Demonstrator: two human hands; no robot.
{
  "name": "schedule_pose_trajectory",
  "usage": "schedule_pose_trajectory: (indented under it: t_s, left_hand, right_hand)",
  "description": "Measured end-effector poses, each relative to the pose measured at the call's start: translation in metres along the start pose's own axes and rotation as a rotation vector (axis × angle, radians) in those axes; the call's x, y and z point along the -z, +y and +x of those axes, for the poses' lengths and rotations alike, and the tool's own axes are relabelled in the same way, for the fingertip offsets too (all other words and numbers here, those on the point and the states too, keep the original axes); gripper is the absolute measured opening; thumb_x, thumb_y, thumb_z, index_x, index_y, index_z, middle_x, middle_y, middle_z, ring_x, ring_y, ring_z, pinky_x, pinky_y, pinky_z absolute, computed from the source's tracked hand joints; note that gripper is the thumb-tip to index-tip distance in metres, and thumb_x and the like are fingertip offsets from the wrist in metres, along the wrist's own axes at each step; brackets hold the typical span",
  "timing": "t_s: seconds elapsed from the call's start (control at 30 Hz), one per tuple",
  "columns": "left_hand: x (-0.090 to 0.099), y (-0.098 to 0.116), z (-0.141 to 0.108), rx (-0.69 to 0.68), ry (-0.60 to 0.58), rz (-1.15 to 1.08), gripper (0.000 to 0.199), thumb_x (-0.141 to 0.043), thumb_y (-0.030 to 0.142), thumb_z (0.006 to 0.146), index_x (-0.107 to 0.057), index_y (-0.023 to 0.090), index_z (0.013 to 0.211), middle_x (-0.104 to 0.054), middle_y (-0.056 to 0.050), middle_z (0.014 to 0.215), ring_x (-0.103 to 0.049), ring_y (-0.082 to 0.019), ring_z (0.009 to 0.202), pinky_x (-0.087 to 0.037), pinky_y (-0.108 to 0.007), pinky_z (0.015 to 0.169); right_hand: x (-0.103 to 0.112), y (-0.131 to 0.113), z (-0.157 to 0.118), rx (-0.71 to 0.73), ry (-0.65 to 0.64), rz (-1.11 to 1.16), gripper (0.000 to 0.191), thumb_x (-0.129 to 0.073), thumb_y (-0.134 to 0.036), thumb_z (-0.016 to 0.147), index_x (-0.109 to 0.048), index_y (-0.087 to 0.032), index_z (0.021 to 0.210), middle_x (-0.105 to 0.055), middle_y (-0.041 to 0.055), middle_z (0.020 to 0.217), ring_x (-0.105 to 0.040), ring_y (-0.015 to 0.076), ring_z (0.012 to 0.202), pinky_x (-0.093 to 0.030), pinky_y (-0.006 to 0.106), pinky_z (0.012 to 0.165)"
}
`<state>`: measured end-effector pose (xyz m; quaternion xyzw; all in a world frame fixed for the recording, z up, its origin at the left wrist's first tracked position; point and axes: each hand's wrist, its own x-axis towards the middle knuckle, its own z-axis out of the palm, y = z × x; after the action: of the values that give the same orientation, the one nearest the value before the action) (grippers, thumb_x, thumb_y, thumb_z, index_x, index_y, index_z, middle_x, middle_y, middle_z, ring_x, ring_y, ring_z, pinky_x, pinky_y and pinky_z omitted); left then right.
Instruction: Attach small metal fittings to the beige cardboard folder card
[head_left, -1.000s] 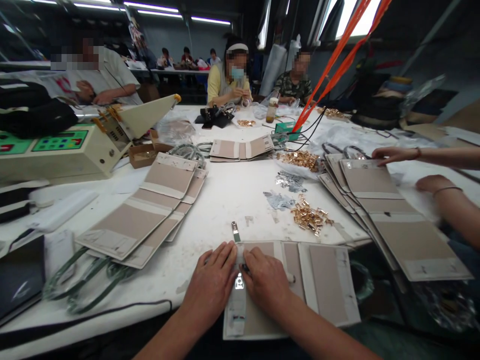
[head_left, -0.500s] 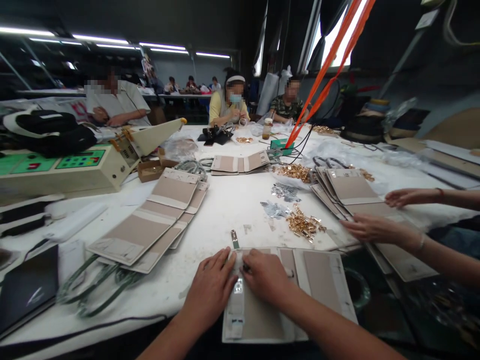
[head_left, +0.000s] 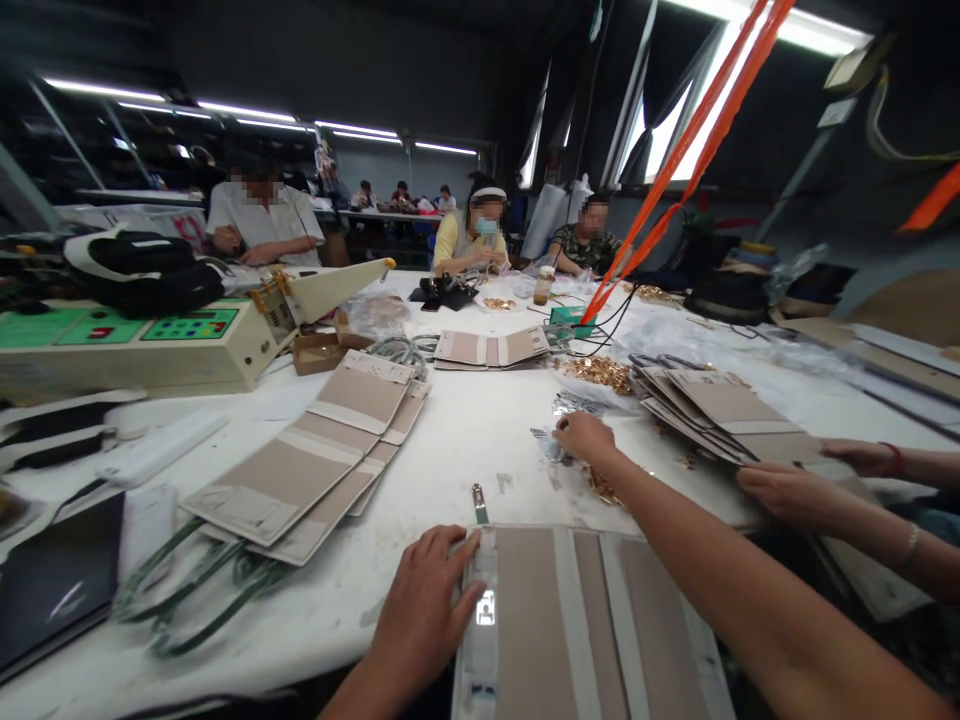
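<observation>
A beige panel (head_left: 529, 600) with pale strips lies at the table's near edge. My left hand (head_left: 427, 600) rests on its left border with fingers spread, next to a shiny metal plate (head_left: 485, 607). Just above the panel's top left corner sticks out a metal clasp on a green strap (head_left: 478, 500). My right hand (head_left: 586, 440) is stretched forward over a pile of small silver pieces (head_left: 551, 443), its fingertips pinched together; what they hold is too small to make out. Gold pieces (head_left: 602, 487) lie partly hidden beneath my right forearm.
Stacked panels with green handles (head_left: 300, 470) lie to the left, beside a machine (head_left: 150, 350). Another person's hands (head_left: 787, 495) touch a second stack (head_left: 739, 410) at the right. Orange strips (head_left: 660, 190) hang over a green box (head_left: 572, 320). People sit across the table.
My right hand has left the panel and reached forward to the silver pieces. My left hand has stayed on the panel's edge. The view has shifted slightly.
</observation>
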<state>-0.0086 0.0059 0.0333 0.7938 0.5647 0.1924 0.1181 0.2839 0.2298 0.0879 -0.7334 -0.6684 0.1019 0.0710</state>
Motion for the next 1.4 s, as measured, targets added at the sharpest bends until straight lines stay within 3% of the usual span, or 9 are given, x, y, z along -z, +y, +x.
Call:
schedule_pose_trajectory:
  t_s: [0.27, 0.57, 0.63, 0.7, 0.8, 0.9, 1.03, 1.2, 1.4]
  left_hand:
    - [0.001, 0.003, -0.002, 0.032, -0.002, -0.046, 0.057, -0.069, 0.028, 0.093, -0.056, 0.029, 0.149, -0.058, -0.009, 0.146, -0.05, -0.031, 0.135, -0.042, -0.053, 0.116]
    - [0.003, 0.008, -0.003, 0.03, 0.008, -0.043, 0.058, -0.071, 0.025, 0.092, -0.056, 0.028, 0.148, -0.058, -0.008, 0.145, -0.05, -0.03, 0.135, -0.042, -0.051, 0.116]
    - [0.006, 0.01, -0.002, 0.031, 0.003, -0.046, 0.057, -0.072, 0.025, 0.092, -0.057, 0.027, 0.147, -0.059, -0.008, 0.144, -0.05, -0.029, 0.135, -0.042, -0.051, 0.115]
    - [0.008, 0.013, 0.0, 0.033, -0.008, -0.048, 0.056, -0.072, 0.026, 0.092, -0.058, 0.026, 0.146, -0.059, -0.008, 0.143, -0.049, -0.03, 0.135, -0.042, -0.051, 0.115]
    - [0.01, 0.015, 0.001, 0.033, -0.015, -0.052, 0.055, -0.072, 0.027, 0.092, -0.058, 0.025, 0.145, -0.059, -0.009, 0.143, -0.049, -0.03, 0.135, -0.041, -0.051, 0.115]
    - [0.01, 0.016, 0.002, 0.034, -0.01, -0.058, 0.054, -0.073, 0.029, 0.092, -0.059, 0.025, 0.145, -0.06, -0.009, 0.142, -0.05, -0.03, 0.135, -0.042, -0.05, 0.114]
    - [0.01, 0.017, 0.002, 0.038, -0.005, -0.063, 0.055, -0.074, 0.03, 0.092, -0.06, 0.025, 0.144, -0.061, -0.009, 0.141, -0.051, -0.03, 0.133, -0.043, -0.05, 0.112]
    - [0.011, 0.017, 0.003, 0.048, 0.006, -0.079, 0.057, -0.077, 0.028, 0.089, -0.061, 0.025, 0.143, -0.062, -0.008, 0.139, -0.052, -0.028, 0.131, -0.042, -0.048, 0.111]
    - [0.01, 0.018, 0.003, 0.046, 0.02, -0.086, 0.059, -0.079, 0.028, 0.088, -0.06, 0.024, 0.143, -0.062, -0.007, 0.139, -0.052, -0.028, 0.131, -0.043, -0.047, 0.11]
  right_hand:
    - [-0.019, -0.007, 0.03, -0.073, -0.048, -0.076, 0.026, -0.064, -0.028, 0.089, -0.078, -0.02, 0.109, -0.075, 0.015, 0.12, -0.07, 0.0315, 0.113, -0.053, 0.037, 0.089]
    - [-0.004, -0.01, 0.027, -0.042, -0.053, -0.046, 0.032, -0.062, -0.022, 0.088, -0.076, -0.01, 0.114, -0.073, 0.0228, 0.123, -0.069, 0.0344, 0.114, -0.052, 0.037, 0.088]
    - [0.008, -0.013, 0.018, 0.014, -0.035, -0.023, 0.031, -0.058, -0.023, 0.091, -0.077, -0.01, 0.112, -0.073, 0.0229, 0.122, -0.069, 0.0326, 0.114, -0.051, 0.035, 0.09]
    - [0.021, -0.017, 0.002, 0.123, -0.046, 0.021, 0.027, -0.058, -0.024, 0.092, -0.078, -0.013, 0.107, -0.076, 0.0167, 0.117, -0.069, 0.0271, 0.111, -0.049, 0.03, 0.091]
    - [0.033, -0.027, -0.04, 0.298, -0.158, 0.127, 0.02, -0.062, -0.029, 0.09, -0.079, -0.021, 0.097, -0.079, 0.0031, 0.098, -0.071, 0.0172, 0.087, -0.049, 0.023, 0.078]
    - [0.029, -0.041, -0.092, 0.403, -0.373, 0.353, 0.015, -0.064, -0.027, 0.083, -0.077, -0.02, 0.086, -0.075, 0.0003, 0.078, -0.064, 0.0144, 0.064, -0.045, 0.024, 0.061]
    - [0.005, -0.057, -0.138, 0.482, -0.53, 0.542, 0.012, -0.064, -0.022, 0.077, -0.075, -0.018, 0.08, -0.073, 0.0006, 0.076, -0.064, 0.0153, 0.068, -0.047, 0.024, 0.067]
    - [-0.02, -0.065, -0.142, 0.487, -0.519, 0.508, 0.019, -0.065, -0.016, 0.074, -0.079, -0.016, 0.086, -0.076, 0.0022, 0.081, -0.067, 0.0174, 0.076, -0.047, 0.025, 0.072]
    - [-0.022, -0.069, -0.14, 0.448, -0.53, 0.499, 0.018, -0.064, -0.017, 0.077, -0.08, -0.015, 0.086, -0.077, 0.0032, 0.08, -0.068, 0.018, 0.077, -0.047, 0.024, 0.071]
